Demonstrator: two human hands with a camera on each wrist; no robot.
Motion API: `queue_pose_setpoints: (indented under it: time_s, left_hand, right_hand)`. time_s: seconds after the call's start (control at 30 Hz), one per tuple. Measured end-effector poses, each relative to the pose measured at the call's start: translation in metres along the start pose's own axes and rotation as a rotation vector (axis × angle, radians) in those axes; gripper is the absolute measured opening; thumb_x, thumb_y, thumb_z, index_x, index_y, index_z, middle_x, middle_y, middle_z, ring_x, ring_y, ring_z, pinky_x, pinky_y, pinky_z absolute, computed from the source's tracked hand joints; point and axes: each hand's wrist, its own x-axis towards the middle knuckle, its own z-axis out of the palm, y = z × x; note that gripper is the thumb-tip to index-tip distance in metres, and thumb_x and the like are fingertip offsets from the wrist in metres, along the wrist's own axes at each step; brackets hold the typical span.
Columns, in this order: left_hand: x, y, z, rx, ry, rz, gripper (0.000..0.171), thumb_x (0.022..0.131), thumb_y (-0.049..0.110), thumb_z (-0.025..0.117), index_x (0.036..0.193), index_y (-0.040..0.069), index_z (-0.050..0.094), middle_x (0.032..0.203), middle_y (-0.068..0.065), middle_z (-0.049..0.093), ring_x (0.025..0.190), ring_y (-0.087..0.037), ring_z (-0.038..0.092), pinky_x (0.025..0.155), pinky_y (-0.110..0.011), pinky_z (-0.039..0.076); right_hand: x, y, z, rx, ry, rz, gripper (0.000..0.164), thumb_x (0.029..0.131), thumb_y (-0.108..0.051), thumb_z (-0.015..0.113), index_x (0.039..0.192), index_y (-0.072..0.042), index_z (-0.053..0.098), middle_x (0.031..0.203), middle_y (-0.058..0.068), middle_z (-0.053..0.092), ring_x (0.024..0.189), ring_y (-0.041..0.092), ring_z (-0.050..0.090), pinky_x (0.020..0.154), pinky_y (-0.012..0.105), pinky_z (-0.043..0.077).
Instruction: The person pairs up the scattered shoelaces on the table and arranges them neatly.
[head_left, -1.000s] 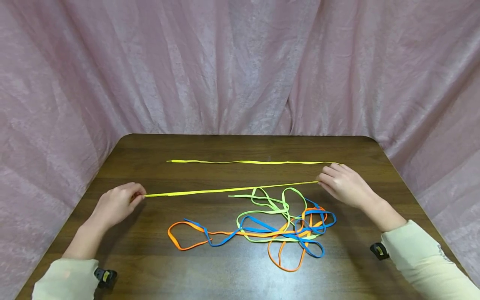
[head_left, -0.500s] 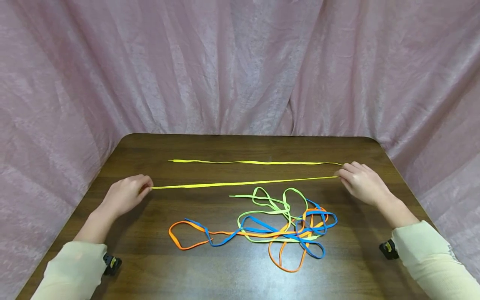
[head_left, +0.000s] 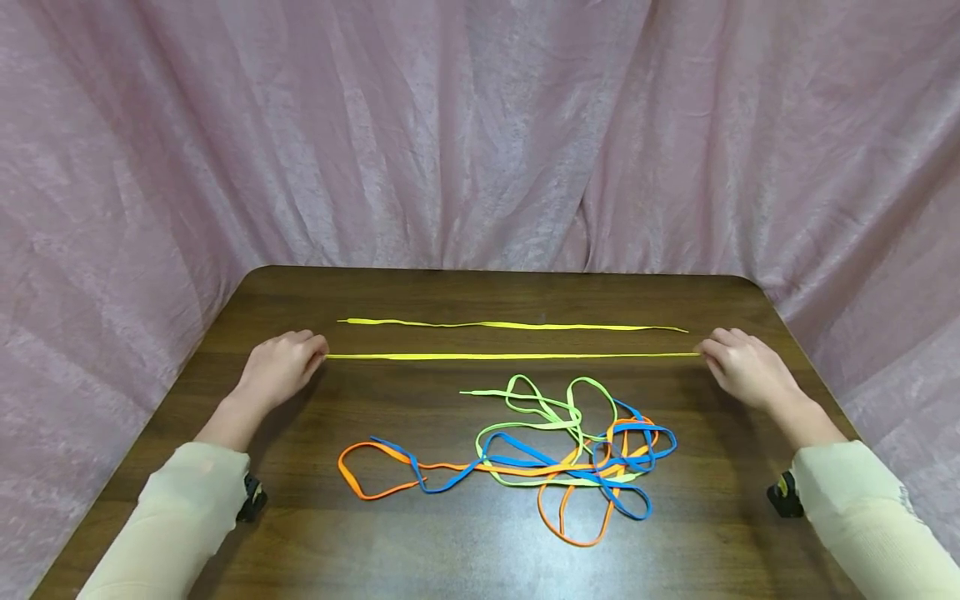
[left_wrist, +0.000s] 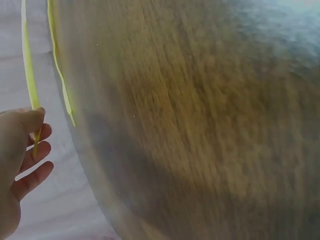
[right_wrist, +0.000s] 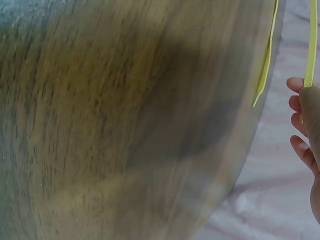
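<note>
Between my two hands a flat yellow shoelace is stretched straight, side to side. My left hand pinches its left end between thumb and fingers; the left wrist view shows the lace passing under the thumb, its tip hanging past. At the other end my right hand pinches it, and in the right wrist view the lace runs into the thumb and fingers. Farther back, a second yellow shoelace lies nearly straight on the table, roughly parallel to the held one.
Nearer the front, a green shoelace, an orange shoelace and a blue shoelace lie in a loose tangle on the brown wooden table. A pink curtain hangs behind the table's far edge.
Both hands have moved right, and the left also farther back, carrying the held yellow shoelace from a slant to nearly level. The right end of the lace lying behind now shows. The tangle stays put.
</note>
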Motion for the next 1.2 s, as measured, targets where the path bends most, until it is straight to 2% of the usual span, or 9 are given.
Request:
queue_pose_setpoints:
  time_s: [0.27,0.4,0.6,0.73,0.87,1.03,1.2]
  left_hand:
    - [0.011,-0.003,0.013,0.004,-0.042,-0.042,0.005,0.08,0.008,0.065,0.079,0.012,0.063,0.071,-0.002,0.055,0.065,-0.026,0.057,0.052,-0.04,0.045]
    - [0.017,-0.007,0.019,-0.015,-0.096,-0.103,0.003,0.081,0.008,0.065,0.082,0.011,0.064,0.073,-0.002,0.056,0.067,-0.026,0.057,0.053,-0.041,0.046]
    - [0.023,-0.013,0.023,-0.054,-0.176,-0.222,0.004,0.084,0.012,0.062,0.086,0.011,0.065,0.078,-0.004,0.059,0.068,-0.027,0.059,0.055,-0.045,0.046]
    - [0.027,-0.017,0.024,-0.071,-0.21,-0.265,0.005,0.085,0.013,0.061,0.087,0.011,0.065,0.082,-0.007,0.061,0.072,-0.031,0.06,0.058,-0.049,0.046]
    - [0.032,-0.021,0.024,-0.077,-0.242,-0.297,0.008,0.086,0.014,0.06,0.09,0.01,0.065,0.086,-0.009,0.062,0.074,-0.032,0.06,0.06,-0.05,0.046]
    - [0.037,-0.025,0.026,-0.09,-0.257,-0.333,0.009,0.087,0.015,0.058,0.091,0.01,0.065,0.087,-0.01,0.062,0.073,-0.033,0.059,0.06,-0.05,0.045]
    - [0.04,-0.025,0.027,-0.1,-0.25,-0.365,0.006,0.085,0.013,0.058,0.086,0.01,0.063,0.084,-0.011,0.063,0.072,-0.035,0.059,0.058,-0.05,0.044]
  right_hand:
    - [-0.004,0.008,0.007,0.028,-0.003,0.067,0.012,0.069,0.005,0.065,0.08,0.0,0.065,0.075,0.008,0.054,0.064,0.03,0.053,0.056,0.044,0.043]
    - [-0.002,0.009,0.011,0.034,-0.02,0.1,0.01,0.071,0.004,0.064,0.08,0.0,0.065,0.075,0.007,0.053,0.062,0.029,0.053,0.054,0.042,0.043]
    - [0.005,0.009,0.017,0.063,-0.067,0.194,0.011,0.074,0.004,0.063,0.084,-0.001,0.065,0.075,0.007,0.054,0.063,0.026,0.055,0.055,0.042,0.044]
    - [0.01,0.009,0.02,0.095,-0.087,0.238,0.013,0.075,0.005,0.061,0.086,-0.002,0.06,0.077,0.008,0.057,0.067,0.026,0.057,0.058,0.042,0.045]
    - [0.016,0.011,0.023,0.097,-0.113,0.261,0.014,0.076,0.005,0.061,0.08,-0.005,0.052,0.072,0.004,0.052,0.063,0.02,0.05,0.056,0.037,0.04]
    - [0.022,0.014,0.025,0.08,-0.137,0.285,0.014,0.076,0.003,0.06,0.075,-0.006,0.05,0.068,0.002,0.048,0.059,0.019,0.045,0.053,0.034,0.036]
    - [0.028,0.015,0.024,0.043,-0.189,0.352,0.013,0.078,-0.001,0.059,0.074,-0.008,0.049,0.069,0.004,0.048,0.061,0.024,0.046,0.052,0.038,0.037]
